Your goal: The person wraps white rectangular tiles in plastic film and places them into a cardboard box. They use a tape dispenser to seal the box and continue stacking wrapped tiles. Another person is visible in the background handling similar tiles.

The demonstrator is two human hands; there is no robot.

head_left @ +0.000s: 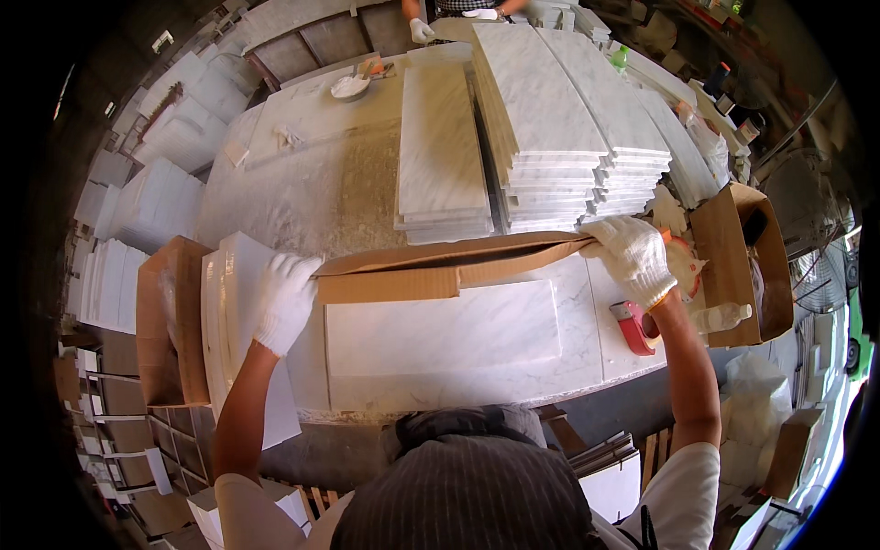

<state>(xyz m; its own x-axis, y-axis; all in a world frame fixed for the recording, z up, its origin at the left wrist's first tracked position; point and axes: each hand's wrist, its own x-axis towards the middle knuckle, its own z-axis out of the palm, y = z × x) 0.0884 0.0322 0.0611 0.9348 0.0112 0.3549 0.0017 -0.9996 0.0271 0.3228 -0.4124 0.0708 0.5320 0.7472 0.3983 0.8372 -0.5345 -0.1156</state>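
A long, narrow brown cardboard box [390, 287], partly flattened with a thin gap along its top edge, stretches between my hands. My left hand [286, 298], in a white knit glove, grips its left end. The right end is pinched in my right hand [632, 261], gloved the same way; its fingertips are partly hidden. Just nearer to me than the cardboard, a white grey-veined marble slab [445, 330] lies flat on the worktable [587, 330]. A red tape dispenser [634, 327] sits by my right wrist.
Stacked marble slabs [550, 119] stand across the table, beside a lower stack [445, 147]. Farther left is a bowl of white paste [349, 87]. Open cardboard boxes flank the table, left [172, 321] and right [742, 257]. A plastic bottle [722, 318] lies right. A gloved co-worker [463, 9] stands opposite.
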